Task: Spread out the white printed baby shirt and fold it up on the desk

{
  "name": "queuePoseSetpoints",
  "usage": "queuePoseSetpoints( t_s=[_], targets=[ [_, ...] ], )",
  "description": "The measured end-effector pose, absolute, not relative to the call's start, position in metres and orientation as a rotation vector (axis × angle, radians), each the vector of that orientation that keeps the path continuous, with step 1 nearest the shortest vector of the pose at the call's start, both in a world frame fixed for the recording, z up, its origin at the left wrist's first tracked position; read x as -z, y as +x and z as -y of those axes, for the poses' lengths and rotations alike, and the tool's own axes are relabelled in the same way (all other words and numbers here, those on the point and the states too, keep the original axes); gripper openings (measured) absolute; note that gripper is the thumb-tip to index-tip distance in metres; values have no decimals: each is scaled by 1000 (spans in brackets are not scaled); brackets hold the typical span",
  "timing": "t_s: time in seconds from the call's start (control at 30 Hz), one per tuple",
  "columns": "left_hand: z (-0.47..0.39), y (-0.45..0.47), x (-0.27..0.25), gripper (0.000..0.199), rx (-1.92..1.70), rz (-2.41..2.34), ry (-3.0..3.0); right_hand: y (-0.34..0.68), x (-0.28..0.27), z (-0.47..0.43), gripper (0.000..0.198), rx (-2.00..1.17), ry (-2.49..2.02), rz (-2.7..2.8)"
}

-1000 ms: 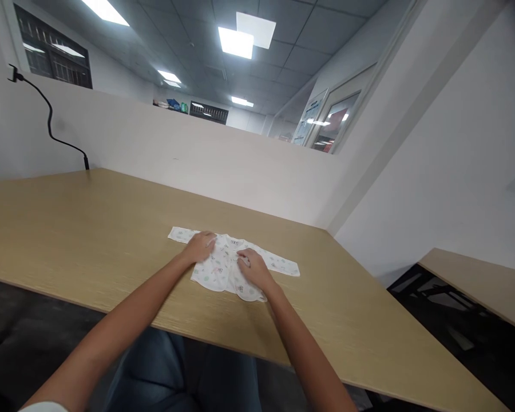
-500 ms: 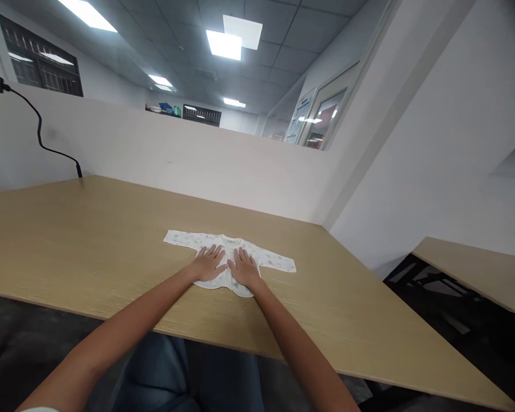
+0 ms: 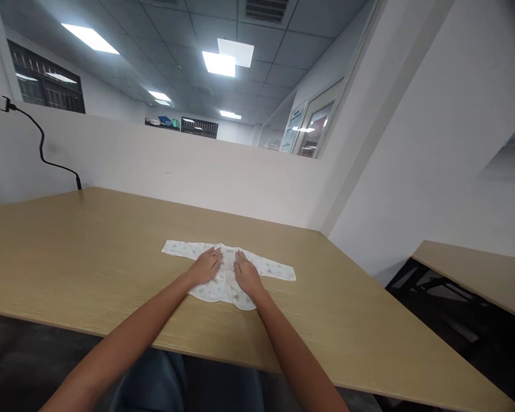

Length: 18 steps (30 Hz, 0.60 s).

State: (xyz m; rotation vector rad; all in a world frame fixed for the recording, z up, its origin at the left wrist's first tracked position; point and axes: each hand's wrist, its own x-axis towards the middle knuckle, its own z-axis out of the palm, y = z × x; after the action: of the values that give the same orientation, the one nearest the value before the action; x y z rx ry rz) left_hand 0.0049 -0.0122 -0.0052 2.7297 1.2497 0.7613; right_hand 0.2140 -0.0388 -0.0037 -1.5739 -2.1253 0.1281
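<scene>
Two hands lie flat on one small garment. My left hand [image 3: 206, 267] rests palm down on the left half of the baby shirt [image 3: 225, 274], and my right hand [image 3: 246, 274] rests palm down on the right half, the two just beside each other with the front placket between them. Neither grip is closed: fingers are extended and spread, pressing on the fabric and holding nothing. I judge that this flat contact pins the cloth so it lies smooth against the counter [image 3: 90, 252].

The shirt lies face up near the middle of the counter, closer to my edge than to the far one. Both sleeves run straight out to the sides, the left sleeve [image 3: 178, 249] and the right sleeve [image 3: 278, 270] each flat on the wood, and the collar points away from me.

A white partition wall [image 3: 175, 171] stands along the counter's far edge. A black cable [image 3: 43, 154] hangs down that wall at far left, well apart from the shirt. A second counter [image 3: 476, 274] shows at right.
</scene>
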Motion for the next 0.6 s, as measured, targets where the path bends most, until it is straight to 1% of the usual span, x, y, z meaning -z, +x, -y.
queuePoseSetpoints(
  t_s=[0.07,0.13,0.3,0.47,0.6],
  targets=[
    [11,6,8,51,-715,-1215,2721,213,5,36,58,-132,-1608,2147],
    [12,7,13,55,-579,-1223,2710,211,8,35,58,-155,-1655,2219],
    [20,9,17,62,-327,-1289,2701,210,11,40,66,-200,-1820,2306],
    [21,7,12,67,-223,-1321,2702,210,9,44,68,-252,-1938,2288],
    [21,4,14,68,-227,-1328,2706,210,10,44,68,-263,-1970,2272]
  ],
)
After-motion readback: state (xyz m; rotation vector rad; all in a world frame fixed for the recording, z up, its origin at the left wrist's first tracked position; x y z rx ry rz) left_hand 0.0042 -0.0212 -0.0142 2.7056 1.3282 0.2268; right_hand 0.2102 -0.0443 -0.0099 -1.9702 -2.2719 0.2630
